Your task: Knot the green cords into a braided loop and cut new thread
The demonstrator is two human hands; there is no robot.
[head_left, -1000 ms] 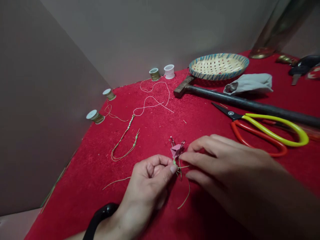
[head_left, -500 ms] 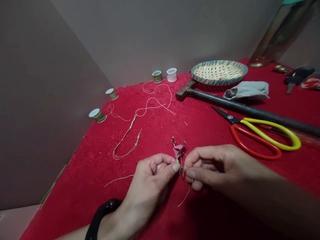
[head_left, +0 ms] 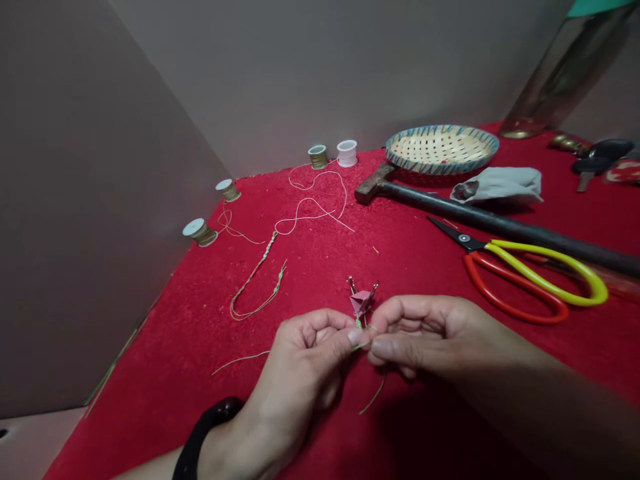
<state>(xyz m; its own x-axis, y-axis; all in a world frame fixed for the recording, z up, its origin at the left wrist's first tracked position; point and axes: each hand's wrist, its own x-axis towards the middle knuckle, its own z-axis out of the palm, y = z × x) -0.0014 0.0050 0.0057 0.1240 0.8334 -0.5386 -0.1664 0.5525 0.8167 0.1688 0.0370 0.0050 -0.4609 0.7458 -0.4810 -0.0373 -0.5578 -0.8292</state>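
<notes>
A pink binder clip [head_left: 361, 302] with its wire handles raised stands on the red cloth, and a short green knotted cord [head_left: 359, 321] runs from it toward me. My left hand [head_left: 315, 353] pinches the cord just below the clip between thumb and forefinger. Close beside it, my right hand [head_left: 423, 333] is closed in a pinch on a thin cord strand, which forms a small loop between the two hands. One tan cord end [head_left: 374, 393] hangs below my right fingers. Another loose tan end [head_left: 240, 360] stretches out left of my left hand.
A braided cord [head_left: 250, 280] lies to the left, near thread spools [head_left: 200, 232]. On the right are scissors [head_left: 520, 267] with red and yellow handles, a hammer [head_left: 450, 203], a white cloth bundle [head_left: 500, 185] and keys [head_left: 590, 163]. A woven basket [head_left: 443, 167] and a glass bottle [head_left: 560, 73] stand behind.
My right fingers have moved slightly closer to the left ones, and the strand between them now bends into a loop. The whole view has shifted a little.
</notes>
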